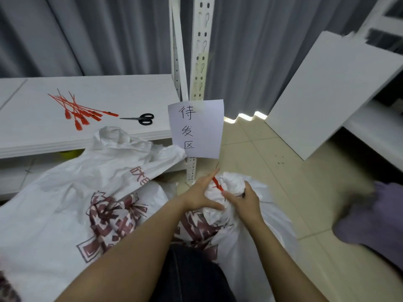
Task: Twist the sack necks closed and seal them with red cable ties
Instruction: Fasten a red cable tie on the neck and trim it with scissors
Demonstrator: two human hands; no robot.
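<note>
A white woven sack (pixel 244 232) with dark red print stands in front of me, its neck (pixel 231 184) bunched and twisted. A red cable tie (pixel 218 184) wraps that neck. My right hand (pixel 243 202) grips the neck just below the tie. My left hand (pixel 201 195) is at the tie, with its index finger stretched out along the strap and its thumb against the sack. A second white sack (pixel 87 192) lies to the left with its mouth loose. Several spare red cable ties (pixel 80 111) lie on the low white shelf (pixel 32 127).
Black-handled scissors (pixel 141 118) lie on the shelf beside the ties. A white slotted rack post (pixel 197 83) carries a paper sign (pixel 196 128). A white board (pixel 333 94) leans at the right. Purple cloth (pixel 370 216) lies on the tiled floor. Grey curtains hang behind.
</note>
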